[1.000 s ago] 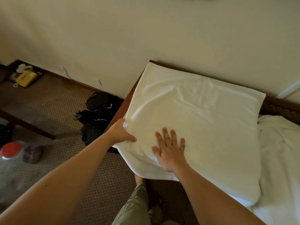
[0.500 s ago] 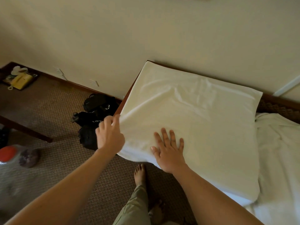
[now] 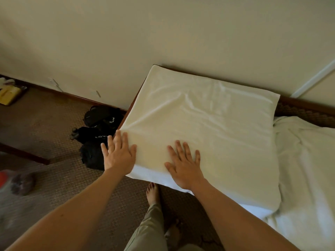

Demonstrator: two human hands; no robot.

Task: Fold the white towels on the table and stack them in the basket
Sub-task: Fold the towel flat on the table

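Now 2 flat hands, left hand (image 3: 118, 154) at towel (image 3: 204, 134) corner edge, right hand (image 3: 184, 164) pressing near edge.

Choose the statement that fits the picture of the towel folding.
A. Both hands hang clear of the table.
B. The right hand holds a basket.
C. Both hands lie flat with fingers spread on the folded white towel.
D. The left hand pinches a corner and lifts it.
C: the left hand and right hand both lie flat, fingers straight, on the near edge of the folded white towel.
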